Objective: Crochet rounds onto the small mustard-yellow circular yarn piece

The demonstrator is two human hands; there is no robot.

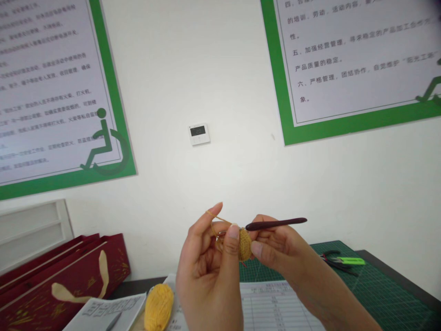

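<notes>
A small mustard-yellow crochet piece (245, 246) is held up between my two hands, above the table. My left hand (210, 262) pinches its left side between thumb and fingers, with a strand of yellow yarn (220, 218) running over the raised index finger. My right hand (275, 243) is closed around a crochet hook (275, 224) with a dark brown handle that points right, and its thumb lies near the piece's right edge. The hook's metal end reaches left behind my left thumb, where its tip is partly hidden.
A yellow yarn ball (159, 307) sits left of my hands, near a pen (113, 322) on papers. Dark red gift bags (86, 276) stand at far left. Black-handled pliers (332, 258) and a bright green tool (351, 260) lie on the green cutting mat (386, 294). A printed sheet (272, 308) lies below.
</notes>
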